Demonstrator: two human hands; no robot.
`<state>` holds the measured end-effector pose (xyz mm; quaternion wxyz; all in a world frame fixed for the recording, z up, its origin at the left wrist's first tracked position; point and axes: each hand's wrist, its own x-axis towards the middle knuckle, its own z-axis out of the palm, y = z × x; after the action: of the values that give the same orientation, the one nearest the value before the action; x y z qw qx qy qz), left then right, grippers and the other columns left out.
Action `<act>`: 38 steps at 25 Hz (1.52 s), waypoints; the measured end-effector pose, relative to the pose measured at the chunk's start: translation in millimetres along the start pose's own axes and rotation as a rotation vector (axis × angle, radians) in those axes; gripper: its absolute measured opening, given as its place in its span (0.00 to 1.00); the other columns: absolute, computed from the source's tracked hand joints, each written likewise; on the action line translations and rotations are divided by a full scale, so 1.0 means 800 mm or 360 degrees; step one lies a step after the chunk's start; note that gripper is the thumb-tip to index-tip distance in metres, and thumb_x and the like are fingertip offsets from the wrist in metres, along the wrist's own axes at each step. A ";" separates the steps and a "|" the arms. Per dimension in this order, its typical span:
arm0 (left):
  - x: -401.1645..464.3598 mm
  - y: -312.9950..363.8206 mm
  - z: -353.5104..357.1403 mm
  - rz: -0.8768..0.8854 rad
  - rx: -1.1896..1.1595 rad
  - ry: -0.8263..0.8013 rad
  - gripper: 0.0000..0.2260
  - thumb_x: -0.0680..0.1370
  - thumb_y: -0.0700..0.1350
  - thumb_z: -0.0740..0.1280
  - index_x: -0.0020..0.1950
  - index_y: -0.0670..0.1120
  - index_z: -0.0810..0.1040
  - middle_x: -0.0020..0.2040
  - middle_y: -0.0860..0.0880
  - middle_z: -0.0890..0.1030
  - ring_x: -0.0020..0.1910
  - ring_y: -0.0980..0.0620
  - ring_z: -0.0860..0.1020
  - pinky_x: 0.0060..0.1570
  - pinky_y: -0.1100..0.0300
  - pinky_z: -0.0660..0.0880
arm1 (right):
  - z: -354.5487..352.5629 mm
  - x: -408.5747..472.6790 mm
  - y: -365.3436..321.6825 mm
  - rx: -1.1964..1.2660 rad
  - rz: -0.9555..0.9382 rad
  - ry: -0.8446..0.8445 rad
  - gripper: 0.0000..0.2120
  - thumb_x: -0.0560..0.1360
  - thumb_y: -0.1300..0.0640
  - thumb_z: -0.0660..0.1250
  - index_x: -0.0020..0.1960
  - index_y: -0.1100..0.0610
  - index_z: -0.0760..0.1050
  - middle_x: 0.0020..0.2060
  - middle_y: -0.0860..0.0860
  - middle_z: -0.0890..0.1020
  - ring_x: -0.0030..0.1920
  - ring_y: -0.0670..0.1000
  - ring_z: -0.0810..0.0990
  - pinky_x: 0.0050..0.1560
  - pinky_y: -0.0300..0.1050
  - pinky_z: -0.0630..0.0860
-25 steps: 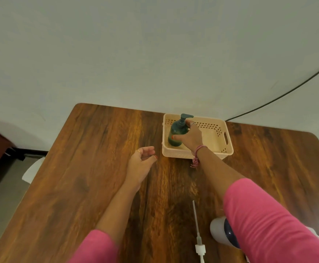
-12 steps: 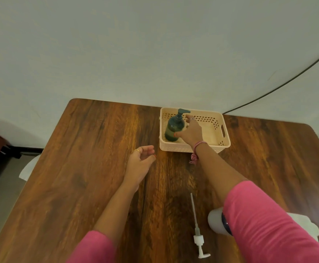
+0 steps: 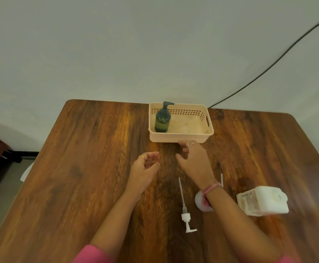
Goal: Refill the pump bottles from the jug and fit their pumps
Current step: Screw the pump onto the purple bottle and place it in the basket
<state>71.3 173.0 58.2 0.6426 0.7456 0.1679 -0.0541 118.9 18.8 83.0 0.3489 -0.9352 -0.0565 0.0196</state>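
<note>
Green pump bottle (image 3: 162, 120) stands upright in the left end of the beige basket (image 3: 181, 138) at the far side of the surface (image 3: 79, 177), pump fitted; that one looks finished. Both hands empty: left hand (image 3: 145, 171) loosely curled above the wood, holding nothing; right hand (image 3: 194, 160) open, fingers spread, just short of the basket's near wall, blurred with motion. Step in hand, as I judge it: between bottles, turning to the second one. A white bottle (image 3: 202, 203) sits partly hidden under the right wrist, its mouth not readable. White jug (image 3: 262, 201) lies just right of the forearm, label showing. Loose white pump (image 3: 186, 211) lies flat between the forearms, dip tube pointing toward the basket; a second thin tube (image 3: 221, 179) shows beyond the wrist. Next move likely calls for steadying the white bottle, then pouring or seating the pump. The right forearm crosses over the bottle; the loose pump could be knocked. A black cable (image 3: 268, 67) runs along the wall, well clear.
</note>
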 end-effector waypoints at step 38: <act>-0.079 -0.080 0.224 0.0064 0.0320 -0.0030 0.41 0.62 0.43 0.82 0.71 0.47 0.66 0.64 0.51 0.76 0.62 0.53 0.76 0.42 0.80 0.70 | -0.194 -0.110 0.131 0.0537 -0.0574 0.0128 0.11 0.76 0.58 0.67 0.58 0.57 0.75 0.51 0.51 0.80 0.51 0.44 0.79 0.48 0.29 0.74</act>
<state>15.6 -5.9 -12.9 0.5670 0.8091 0.1404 -0.0648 52.6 -170.8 131.4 0.5000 -0.8385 -0.2045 -0.0710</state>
